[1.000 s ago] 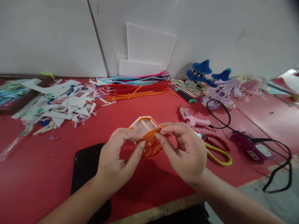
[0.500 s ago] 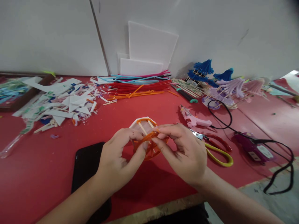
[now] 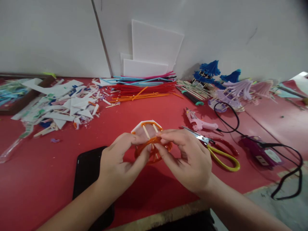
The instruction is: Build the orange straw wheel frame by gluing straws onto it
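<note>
Between both hands is a small model frame (image 3: 145, 129) with pale wooden sticks, orange pipe cleaner edging and a white many-sided plate at its far end. My left hand (image 3: 117, 160) pinches the near orange part from the left with thumb and forefinger. From the right, my right hand (image 3: 192, 160) pinches the same orange pipe cleaner, its thumb tip close to the left thumb. Fingers cover much of the frame's near side. Just beyond my right hand lie scissors (image 3: 223, 154) with one red and one yellow handle, blades partly visible.
A black phone (image 3: 88, 170) lies by my left forearm. Paper scraps (image 3: 72, 106) are heaped at the left. Coloured pipe cleaners (image 3: 144, 86) lie at the back. On the right are a pink glue gun (image 3: 202, 124), a purple power block (image 3: 262, 154) with cable, and small pavilion models (image 3: 207, 72).
My right thumb has shifted left, closer to the left thumb along the orange pipe cleaner. The right hand has moved slightly, and more of the scissor blades shows. Both hands keep their pinch.
</note>
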A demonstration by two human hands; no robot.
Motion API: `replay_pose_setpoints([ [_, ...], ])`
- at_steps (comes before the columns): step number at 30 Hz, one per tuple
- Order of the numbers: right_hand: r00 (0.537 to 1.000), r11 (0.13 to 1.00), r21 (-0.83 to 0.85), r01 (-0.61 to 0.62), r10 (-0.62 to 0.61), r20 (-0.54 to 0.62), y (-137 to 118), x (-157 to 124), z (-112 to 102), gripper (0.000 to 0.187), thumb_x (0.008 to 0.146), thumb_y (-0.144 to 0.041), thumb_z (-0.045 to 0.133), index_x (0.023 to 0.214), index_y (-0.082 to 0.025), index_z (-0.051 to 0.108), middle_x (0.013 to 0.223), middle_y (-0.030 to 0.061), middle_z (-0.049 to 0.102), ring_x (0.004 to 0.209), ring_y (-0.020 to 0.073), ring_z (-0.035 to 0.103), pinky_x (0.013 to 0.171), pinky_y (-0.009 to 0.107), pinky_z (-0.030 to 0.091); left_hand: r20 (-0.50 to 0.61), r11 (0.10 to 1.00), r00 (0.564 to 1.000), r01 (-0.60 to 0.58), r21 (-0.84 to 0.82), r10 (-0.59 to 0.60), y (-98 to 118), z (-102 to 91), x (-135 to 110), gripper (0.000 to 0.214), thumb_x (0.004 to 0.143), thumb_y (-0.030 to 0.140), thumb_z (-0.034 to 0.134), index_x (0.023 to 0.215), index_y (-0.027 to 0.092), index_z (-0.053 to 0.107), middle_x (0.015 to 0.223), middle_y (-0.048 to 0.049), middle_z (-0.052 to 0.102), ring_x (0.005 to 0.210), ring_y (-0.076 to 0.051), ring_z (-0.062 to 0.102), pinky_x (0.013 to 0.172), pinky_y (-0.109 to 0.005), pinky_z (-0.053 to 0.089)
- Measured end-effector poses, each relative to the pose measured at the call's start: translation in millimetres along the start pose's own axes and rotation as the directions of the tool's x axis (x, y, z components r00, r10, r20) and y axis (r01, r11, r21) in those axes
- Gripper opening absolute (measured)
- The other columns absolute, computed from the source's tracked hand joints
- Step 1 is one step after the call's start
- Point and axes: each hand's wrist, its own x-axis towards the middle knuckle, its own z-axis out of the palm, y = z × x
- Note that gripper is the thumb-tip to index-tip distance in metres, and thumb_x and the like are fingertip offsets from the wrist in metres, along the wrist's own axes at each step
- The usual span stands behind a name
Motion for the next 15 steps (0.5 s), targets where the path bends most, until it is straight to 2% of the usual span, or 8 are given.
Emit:
replay_pose_setpoints([
  [3, 0.999, 0.998, 0.052, -0.035, 0.036, -0.020, 4.4, -4.4, -0.1, 0.032, 0.075, -0.007, 0.066, 0.103, -0.020, 0.057, 0.096, 0.0054, 0.064, 0.092, 0.0160, 0.062, 0.082, 0.030, 0.055, -0.035, 1.000, 0.999, -0.005, 0.022, 0.006, -0.8, -1.0, -1.0, 0.011, 0.079, 0.022, 0.064, 0.087, 0.026, 0.057, 0.082, 0.0022, 0.067, 0.073, -0.013, 0.065, 0.067, -0.026, 0.053],
  [6, 0.988, 0.974, 0.167, -0.151, 0.152, 0.006, 9.0, -4.9, -4.2, 0.038, 0.077, -0.013, 0.065, 0.113, -0.020, 0.054, 0.108, 0.0084, 0.058, 0.100, 0.0196, 0.059, 0.087, 0.037, 0.054, -0.033, 0.999, 0.999, 0.012, 0.039, -0.011, -0.6, -1.6, -1.2, 0.009, 0.080, 0.022, 0.062, 0.087, 0.026, 0.058, 0.083, 0.0021, 0.067, 0.075, -0.013, 0.066, 0.067, -0.025, 0.054],
  [10, 0.941, 0.931, 0.228, -0.285, 0.227, 0.249, 12.2, 8.0, -13.1, 0.034, 0.085, -0.017, 0.058, 0.118, -0.020, 0.055, 0.104, 0.0059, 0.062, 0.097, 0.0159, 0.060, 0.087, 0.035, 0.051, -0.019, 0.999, 1.000, 0.014, 0.050, -0.013, 0.1, -1.8, 0.1, 0.007, 0.081, 0.023, 0.061, 0.088, 0.026, 0.060, 0.082, 0.0023, 0.068, 0.073, -0.013, 0.066, 0.067, -0.025, 0.054],
  [12, 0.911, 0.910, 0.254, -0.327, 0.232, 0.341, 13.8, 17.0, -15.8, 0.024, 0.086, -0.018, 0.057, 0.109, -0.020, 0.062, 0.098, 0.0044, 0.065, 0.092, 0.0142, 0.061, 0.083, 0.031, 0.051, -0.023, 0.998, 1.000, 0.014, 0.054, -0.013, 0.0, -1.9, 0.8, 0.006, 0.081, 0.024, 0.061, 0.087, 0.026, 0.061, 0.081, 0.0021, 0.068, 0.072, -0.013, 0.066, 0.068, -0.026, 0.055],
  [15, 0.873, 0.840, 0.337, -0.425, 0.283, 0.397, 18.5, 26.6, -16.5, 0.008, 0.085, -0.019, 0.059, 0.087, -0.018, 0.067, 0.087, 0.0028, 0.064, 0.081, 0.0116, 0.061, 0.073, 0.026, 0.051, -0.030, 0.997, 0.999, 0.028, 0.066, -0.026, -0.9, -2.6, 2.2, 0.004, 0.082, 0.025, 0.060, 0.085, 0.025, 0.061, 0.080, 0.0020, 0.068, 0.070, -0.012, 0.066, 0.066, -0.025, 0.055],
])
